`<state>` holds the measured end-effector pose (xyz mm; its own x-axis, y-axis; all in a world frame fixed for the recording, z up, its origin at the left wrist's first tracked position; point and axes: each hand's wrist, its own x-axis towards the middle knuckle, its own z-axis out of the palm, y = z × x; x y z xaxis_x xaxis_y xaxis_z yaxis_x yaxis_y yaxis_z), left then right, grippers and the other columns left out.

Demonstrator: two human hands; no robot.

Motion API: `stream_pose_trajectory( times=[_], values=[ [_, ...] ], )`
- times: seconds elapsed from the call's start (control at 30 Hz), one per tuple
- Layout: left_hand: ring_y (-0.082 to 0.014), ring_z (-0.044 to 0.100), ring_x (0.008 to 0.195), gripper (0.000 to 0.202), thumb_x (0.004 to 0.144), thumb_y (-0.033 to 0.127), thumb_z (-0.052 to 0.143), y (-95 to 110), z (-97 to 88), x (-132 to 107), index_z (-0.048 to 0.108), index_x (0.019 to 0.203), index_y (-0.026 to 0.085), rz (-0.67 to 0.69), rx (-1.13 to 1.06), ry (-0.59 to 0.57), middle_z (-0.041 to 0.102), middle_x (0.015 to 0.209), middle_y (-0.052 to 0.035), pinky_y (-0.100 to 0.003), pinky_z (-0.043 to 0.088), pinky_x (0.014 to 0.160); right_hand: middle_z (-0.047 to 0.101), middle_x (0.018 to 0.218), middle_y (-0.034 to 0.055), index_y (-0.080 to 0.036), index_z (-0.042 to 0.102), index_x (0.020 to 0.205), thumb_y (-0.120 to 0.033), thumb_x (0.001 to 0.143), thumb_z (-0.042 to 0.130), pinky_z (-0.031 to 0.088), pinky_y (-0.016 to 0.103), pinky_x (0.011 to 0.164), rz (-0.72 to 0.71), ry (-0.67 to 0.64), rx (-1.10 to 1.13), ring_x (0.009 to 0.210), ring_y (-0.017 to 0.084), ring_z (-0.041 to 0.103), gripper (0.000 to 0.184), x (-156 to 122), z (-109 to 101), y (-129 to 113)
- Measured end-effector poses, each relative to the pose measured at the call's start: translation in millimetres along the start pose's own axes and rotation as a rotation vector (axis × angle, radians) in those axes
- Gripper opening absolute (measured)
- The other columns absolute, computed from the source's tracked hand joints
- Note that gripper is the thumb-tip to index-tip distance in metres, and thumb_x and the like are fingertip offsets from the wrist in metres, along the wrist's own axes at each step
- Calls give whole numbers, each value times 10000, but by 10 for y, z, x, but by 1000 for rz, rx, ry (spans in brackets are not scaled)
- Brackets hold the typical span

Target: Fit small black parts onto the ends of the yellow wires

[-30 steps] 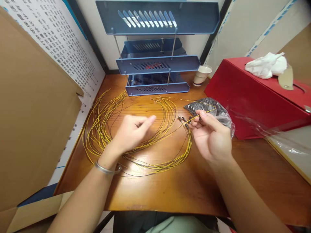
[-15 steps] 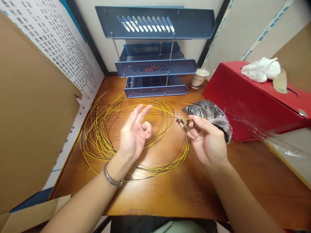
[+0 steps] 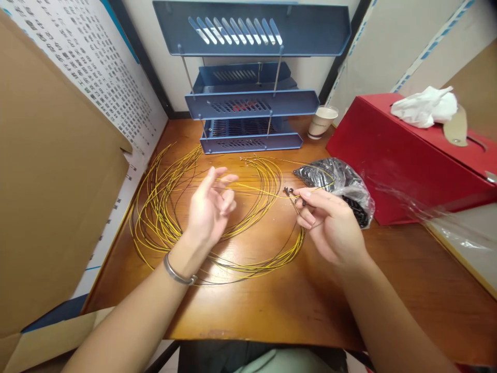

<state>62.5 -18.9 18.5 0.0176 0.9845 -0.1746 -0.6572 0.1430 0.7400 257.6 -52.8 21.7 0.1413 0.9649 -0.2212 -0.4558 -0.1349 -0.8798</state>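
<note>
The yellow wires lie coiled in loose loops on the table, spread so single strands can be picked out; your left hand hovers over them, fingers half curled, thumb and forefinger lightly pinching one strand; your right hand pinches that strand's end by the dark connectors, just beside the plastic bag.

Glossy wooden desk between cardboard and pale walls.
</note>
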Motion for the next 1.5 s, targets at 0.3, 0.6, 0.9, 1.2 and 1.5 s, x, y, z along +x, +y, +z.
stream_pose_trajectory(
  times=[0.3,0.6,0.9,1.2,1.5],
  values=[
    [-88,241,380,247,1005,181,398,434,-193,86,564,835,252,478,117,331,313,434,71,-229,169,438,579,668,-34,-142,620,984,-256,625,777,233,165,390,-94,238,-21,417,24,352,408,48,6,0],
    [-88,303,402,326,985,378,516,197,-116,-54,654,743,208,693,854,103,368,447,46,-248,207,442,622,675,-40,-210,564,943,-288,737,787,281,181,402,-347,129,-91,413,30,378,313,-11,28,46],
    [-131,502,490,220,950,269,450,-184,-42,-247,652,902,197,561,1536,-359,631,626,-5,-248,286,541,603,668,-10,-144,741,972,-268,779,763,363,174,460,-190,-338,-431,531,51,471,230,-219,166,158],
    [-206,635,667,355,921,484,567,-101,-86,-196,669,1147,231,631,1689,-430,722,753,-36,-296,389,642,714,731,19,-175,757,833,-279,810,746,364,190,439,-271,-223,-355,502,62,517,107,-187,144,154],
    [-188,706,865,305,967,214,506,-36,-110,-186,611,1254,211,856,1566,-610,769,1040,-53,-432,365,1038,721,725,21,-171,752,841,-294,792,756,347,190,429,-230,-220,-344,473,50,468,132,-154,163,211]
  ],
)
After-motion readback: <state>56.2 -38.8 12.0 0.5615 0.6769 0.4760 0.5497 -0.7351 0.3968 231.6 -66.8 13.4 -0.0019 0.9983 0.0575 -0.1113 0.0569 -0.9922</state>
